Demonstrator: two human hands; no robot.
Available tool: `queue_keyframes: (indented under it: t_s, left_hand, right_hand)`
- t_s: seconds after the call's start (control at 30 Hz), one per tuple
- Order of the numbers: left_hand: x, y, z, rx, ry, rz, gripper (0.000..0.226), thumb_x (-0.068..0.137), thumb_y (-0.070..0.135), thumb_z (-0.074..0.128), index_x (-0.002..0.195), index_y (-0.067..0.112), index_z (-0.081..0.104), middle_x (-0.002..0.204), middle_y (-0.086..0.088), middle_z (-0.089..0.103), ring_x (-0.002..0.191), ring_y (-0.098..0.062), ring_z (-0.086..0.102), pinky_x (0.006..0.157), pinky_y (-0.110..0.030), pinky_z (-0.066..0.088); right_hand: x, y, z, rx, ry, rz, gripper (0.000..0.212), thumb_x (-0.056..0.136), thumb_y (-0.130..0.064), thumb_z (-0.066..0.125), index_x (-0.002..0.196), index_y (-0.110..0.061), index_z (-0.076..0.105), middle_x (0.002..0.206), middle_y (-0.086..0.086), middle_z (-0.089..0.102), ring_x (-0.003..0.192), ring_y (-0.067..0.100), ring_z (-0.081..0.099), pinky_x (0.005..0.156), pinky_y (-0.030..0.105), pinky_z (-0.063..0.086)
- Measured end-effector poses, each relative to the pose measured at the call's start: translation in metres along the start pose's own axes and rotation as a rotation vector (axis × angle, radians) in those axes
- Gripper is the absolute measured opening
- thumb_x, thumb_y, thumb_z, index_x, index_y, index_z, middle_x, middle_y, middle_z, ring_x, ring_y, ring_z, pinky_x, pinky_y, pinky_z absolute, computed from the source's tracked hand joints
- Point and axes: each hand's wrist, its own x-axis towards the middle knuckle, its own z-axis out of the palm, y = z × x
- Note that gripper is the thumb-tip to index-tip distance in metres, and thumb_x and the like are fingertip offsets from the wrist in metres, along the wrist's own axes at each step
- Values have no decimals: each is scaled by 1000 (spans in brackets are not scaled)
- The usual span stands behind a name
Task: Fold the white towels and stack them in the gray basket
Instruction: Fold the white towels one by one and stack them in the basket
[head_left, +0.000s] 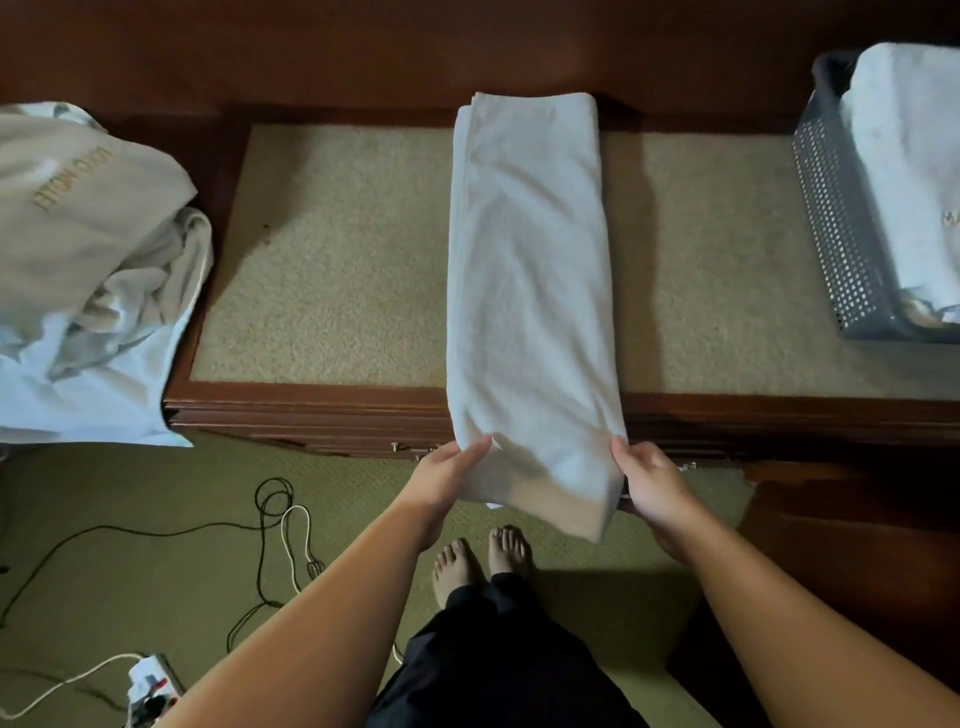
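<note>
White terry under both grips: my left hand (451, 470) and right hand (644, 475) each pinch a near corner of the long folded towel (530, 291), its near end hanging off the wooden bench (332, 260). Gray basket (836, 218) at 2 o'clock, holding folded towels (909, 156). Unfolded pile (88, 270) at 10 o'clock.

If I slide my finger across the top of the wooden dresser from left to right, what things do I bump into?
The pile of unfolded towels → the long folded towel, its near end held by both hands (left hand, right hand) → the gray basket with folded towels in it.
</note>
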Motion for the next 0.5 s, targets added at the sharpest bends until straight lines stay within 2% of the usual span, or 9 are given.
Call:
queue_keyframes:
  t_s: [0.07, 0.13, 0.23, 0.27, 0.3, 0.33, 0.4, 0.43, 0.5]
  left_hand:
    - [-5, -7, 6, -44, -17, 37, 48, 88, 48, 78, 122, 15, 74, 117, -5, 78, 114, -27, 71, 101, -42, 54]
    - [-12, -12, 10, -121, 18, 52, 54, 83, 51, 82, 122, 15, 72, 116, -8, 77, 111, -32, 72, 97, -49, 58]
    - [-21, -18, 13, -240, 39, 53, 41, 93, 38, 78, 125, 14, 68, 117, -13, 77, 108, -36, 74, 93, -58, 59]
    - [-25, -20, 13, -252, 43, 48, 38, 95, 34, 76, 126, 13, 68, 117, -13, 76, 108, -36, 74, 92, -59, 59]
    - [-30, -21, 12, -238, 44, 48, 37, 96, 33, 75, 126, 13, 67, 117, -13, 77, 107, -35, 74, 91, -58, 60]
    - [-33, -23, 10, -220, 48, 48, 38, 96, 32, 75, 127, 13, 65, 117, -13, 77, 106, -35, 74, 90, -56, 60]
    - [-42, -24, 5, -172, 50, 55, 46, 93, 35, 76, 132, 14, 61, 119, -11, 76, 107, -33, 75, 93, -54, 59]
    - [-47, -23, 1, -144, 44, 57, 50, 92, 36, 78, 133, 14, 60, 119, -10, 76, 107, -32, 75, 96, -54, 58]
    - [-53, -18, -8, -100, 36, 61, 47, 93, 31, 78, 132, 13, 59, 118, -9, 77, 107, -30, 75, 95, -50, 59]
  right_hand:
    - [-5, -1, -1, -20, 24, -35, 28, 107, -40, 50, 99, -16, 62, 104, 3, 69, 90, 11, 64, 76, 31, 51]
    - [-7, 1, -4, -37, -15, -47, 36, 102, -51, 55, 110, -17, 67, 109, -2, 72, 96, 8, 65, 76, 26, 50]
    - [-15, 7, -4, 5, -152, 10, 87, 60, -87, 72, 117, -20, 72, 111, -7, 77, 107, 10, 69, 93, 32, 53]
    - [-16, 10, -3, 48, -169, 30, 99, 48, -90, 76, 118, -22, 71, 112, -8, 77, 110, 12, 70, 97, 36, 53]
    - [-18, 12, -2, 112, -185, 48, 97, 49, -86, 80, 120, -22, 70, 113, -7, 78, 111, 14, 70, 98, 38, 54]
    - [-18, 13, 0, 183, -200, 80, 81, 64, -76, 81, 123, -21, 68, 114, -6, 78, 110, 16, 71, 94, 39, 55]
    - [-25, 11, 2, 312, -192, 130, 35, 97, -42, 67, 124, -20, 65, 111, -3, 78, 104, 17, 74, 81, 36, 60]
    - [-29, 10, 1, 329, -179, 143, 25, 103, -33, 61, 123, -19, 64, 109, -2, 79, 100, 17, 75, 75, 35, 62]
    - [-36, 10, -1, 274, -162, 127, 27, 104, -29, 59, 127, -15, 60, 113, 4, 76, 100, 21, 75, 77, 37, 63]
